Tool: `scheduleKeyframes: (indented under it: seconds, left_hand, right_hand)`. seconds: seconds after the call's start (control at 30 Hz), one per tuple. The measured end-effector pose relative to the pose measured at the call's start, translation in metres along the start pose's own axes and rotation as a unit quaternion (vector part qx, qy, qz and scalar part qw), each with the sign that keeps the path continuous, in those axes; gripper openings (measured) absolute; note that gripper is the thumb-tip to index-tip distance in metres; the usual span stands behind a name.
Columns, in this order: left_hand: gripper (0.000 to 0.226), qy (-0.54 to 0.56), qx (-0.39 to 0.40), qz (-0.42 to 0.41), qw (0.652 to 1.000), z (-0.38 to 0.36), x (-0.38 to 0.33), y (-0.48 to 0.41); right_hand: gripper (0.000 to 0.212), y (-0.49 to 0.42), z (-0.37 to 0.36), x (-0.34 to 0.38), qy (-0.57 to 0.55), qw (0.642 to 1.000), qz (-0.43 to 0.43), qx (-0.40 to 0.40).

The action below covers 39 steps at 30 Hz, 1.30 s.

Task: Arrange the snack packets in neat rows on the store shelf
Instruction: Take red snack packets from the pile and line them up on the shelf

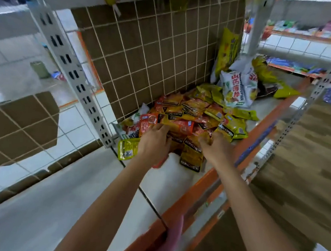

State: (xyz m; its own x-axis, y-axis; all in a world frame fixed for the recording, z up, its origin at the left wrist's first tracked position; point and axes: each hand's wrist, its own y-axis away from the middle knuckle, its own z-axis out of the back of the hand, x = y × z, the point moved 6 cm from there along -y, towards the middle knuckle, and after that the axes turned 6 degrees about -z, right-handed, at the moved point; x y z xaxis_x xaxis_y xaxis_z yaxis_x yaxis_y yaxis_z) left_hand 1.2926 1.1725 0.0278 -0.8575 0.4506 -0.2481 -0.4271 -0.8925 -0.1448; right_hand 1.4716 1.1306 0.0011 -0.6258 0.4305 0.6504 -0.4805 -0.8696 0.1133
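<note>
**Fingers (161,128) laid on a heap of snack packets (190,115) not yet set in rows**

Fingers of the left hand (153,144) are shown nearly straight and a little spread. They are laid flat on the orange and yellow packets at the near left edge of the heap, and nothing is seen to be pinched. Fingers (208,138) of the right hand (216,147) are bent, with the tips sunk among the packets at the near right edge. Whether a packet is gripped there cannot be told.

The snack packets are seen jumbled and overlapping on the white shelf (169,176), pushed back toward the wire grid (155,56). No row has been formed. A yellow-green packet (127,148) lies apart at the left end, just beside the slotted upright (71,71). A dark yellow packet (190,158) lies between the two wrists, nearer the front. Larger white bags (238,89) are slumped farther along, one leaning on the grid.

Several hazards may be expected:
- The films look glossy, so packets pulled from the heap are likely to slide over one another.
- A forward sweep could carry loose packets over the orange front rail (193,197).
- The yellow-green packet could be knocked off the shelf end by the left wrist.
- The kinds lie mixed, so rows could be started with unlike packets side by side.
- The leaning bags could topple into any cleared space
</note>
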Motion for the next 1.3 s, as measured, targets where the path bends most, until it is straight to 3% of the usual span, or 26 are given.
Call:
scheduleKeyframes:
  seconds: [0.2, 0.37, 0.47, 0.6, 0.67, 0.8, 0.9, 1.03, 1.13, 1.3]
  left_hand:
    - [0.065, -0.027, 0.082, 0.028, 0.996, -0.019, 0.003, -0.039]
    - [0.073, -0.085, 0.133, 0.042, 0.986, -0.020, 0.003, -0.051]
    - [0.074, -0.105, 0.117, 0.046, 0.986, -0.019, 0.000, -0.051]
    - [0.072, -0.126, 0.039, 0.074, 0.988, -0.005, -0.001, -0.049]
    - [0.066, -0.131, 0.000, 0.094, 0.987, 0.004, -0.001, -0.043]
    - [0.035, -0.105, -0.092, 0.093, 0.986, 0.023, -0.002, -0.019]
    - [0.022, 0.014, -0.173, 0.078, 0.982, 0.037, 0.002, 0.007]
    - [0.021, 0.233, -0.208, 0.169, 0.935, 0.046, 0.024, 0.061]
    - [0.011, 0.391, -0.238, 0.216, 0.863, 0.045, 0.045, 0.122]
    - [0.022, 0.471, -0.303, 0.301, 0.772, 0.053, 0.085, 0.254]
  right_hand:
    - [0.105, -0.035, -0.016, 0.005, 0.090, 0.995, -0.038, 0.035]
    - [0.108, -0.045, -0.020, 0.005, 0.059, 0.996, -0.032, 0.051]
    - [0.100, -0.048, -0.019, 0.000, 0.012, 0.998, -0.032, 0.047]
    - [0.094, -0.041, -0.012, 0.000, -0.093, 0.993, -0.030, 0.064]
    - [0.076, -0.035, -0.009, 0.000, -0.148, 0.984, -0.036, 0.088]
    - [0.017, -0.021, -0.014, -0.004, -0.244, 0.960, -0.035, 0.130]
    - [0.012, -0.001, -0.013, -0.005, -0.308, 0.940, -0.039, 0.144]
    - [0.010, 0.040, -0.018, 0.013, -0.365, 0.916, -0.005, 0.168]
    - [0.007, 0.080, -0.035, 0.031, -0.368, 0.906, 0.044, 0.204]
    - [0.011, 0.167, -0.078, 0.058, -0.351, 0.891, 0.063, 0.280]
